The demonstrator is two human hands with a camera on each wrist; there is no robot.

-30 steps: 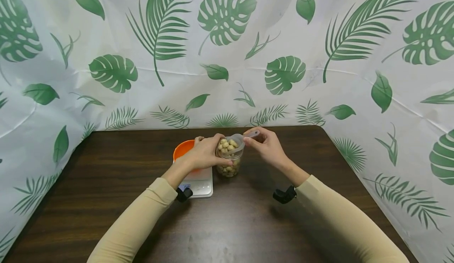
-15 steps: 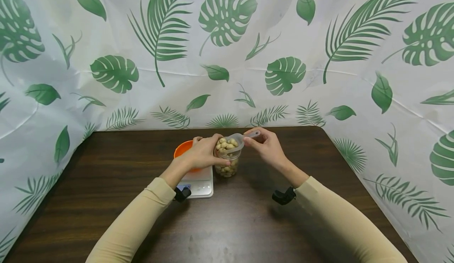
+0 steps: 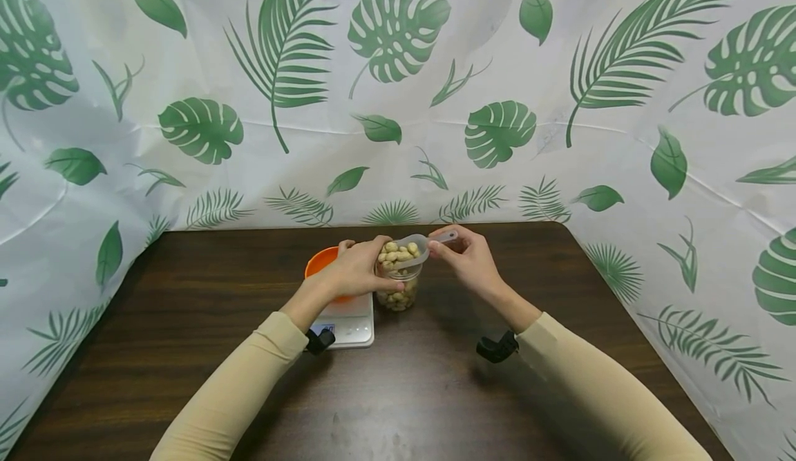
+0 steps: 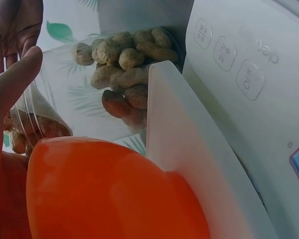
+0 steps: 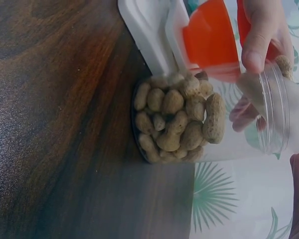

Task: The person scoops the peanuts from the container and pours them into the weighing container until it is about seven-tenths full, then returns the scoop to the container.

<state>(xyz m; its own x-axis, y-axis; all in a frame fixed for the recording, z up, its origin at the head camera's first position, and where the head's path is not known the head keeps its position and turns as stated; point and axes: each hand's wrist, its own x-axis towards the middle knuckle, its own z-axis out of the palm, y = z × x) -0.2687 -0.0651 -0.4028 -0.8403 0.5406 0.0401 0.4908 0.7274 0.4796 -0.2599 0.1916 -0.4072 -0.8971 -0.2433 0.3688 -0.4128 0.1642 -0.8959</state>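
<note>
A clear jar [image 3: 399, 299] stands on the table with unshelled peanuts [image 5: 174, 119] filling its lower part. My left hand [image 3: 356, 269] grips the jar near its rim, thumb on the near side. Between thumb and fingers, my right hand [image 3: 468, 256] pinches the handle of a translucent scoop [image 3: 421, 251]. The scoop's bowl lies at the jar's mouth with several peanuts in it, partly hidden by the left fingers. Just left of the jar, an orange bowl [image 3: 320, 262] sits on a white kitchen scale [image 3: 356, 331], partly behind the left hand.
The dark wooden table [image 3: 410, 392] extends around the jar and scale. Behind and beside it hangs a white curtain [image 3: 429, 191] with green leaf prints. The scale's small display [image 3: 325, 327] is partly covered by the left wrist's black camera [image 3: 320, 341].
The scoop has come up slightly and sits flatter at the jar's mouth, with peanuts now showing in it. The jar and left hand have shifted slightly left.
</note>
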